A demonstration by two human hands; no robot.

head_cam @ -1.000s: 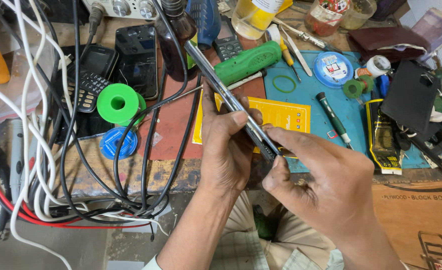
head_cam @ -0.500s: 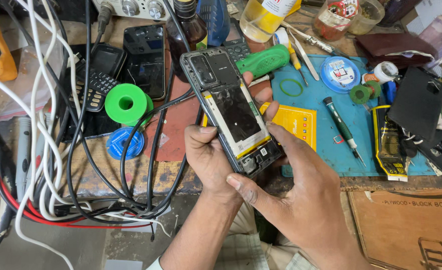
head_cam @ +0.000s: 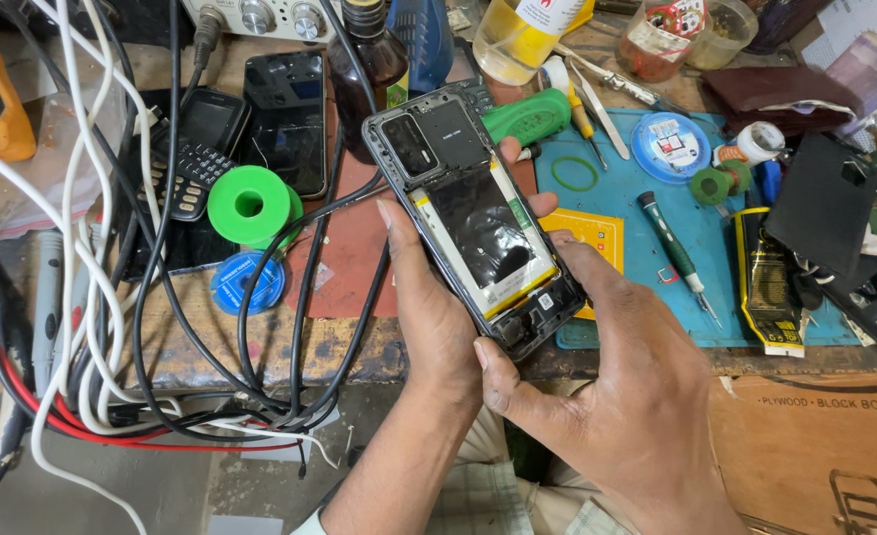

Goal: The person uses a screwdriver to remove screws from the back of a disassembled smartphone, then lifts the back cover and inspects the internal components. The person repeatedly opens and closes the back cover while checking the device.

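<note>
Here both hands hold one opened phone (head_cam: 478,223) above the front edge of the workbench (head_cam: 211,337), its back cover off so that the black battery and the camera block at the top end are seen. The phone is tilted, with the camera end pointing away from the person and to the left. The left hand (head_cam: 438,317) grasps it from the left side, the thumb lying along the left edge and the fingertips (head_cam: 543,203) coming out on the right edge. The right hand (head_cam: 637,396) grasps the lower end, its thumb pressed on the bottom corner and the index finger curved over the right lower edge, so each hand is closed on the phone. Just under the phone on the bench lies a yellow card (head_cam: 592,238) on a blue mat (head_cam: 676,297), and a green screwdriver (head_cam: 676,253) lies on the same mat, near the right hand but apart from it. A green handled tool (head_cam: 533,114) lies behind the phone, near the brown glass bottle (head_cam: 374,59). At the left there is a green spool (head_cam: 250,203), a blue spool (head_cam: 247,280) just in front of it, a keypad phone (head_cam: 196,149) and a black smartphone (head_cam: 285,119) lying flat. Many black, white and red cables (head_cam: 92,327) hang over the left part of the bench
</note>
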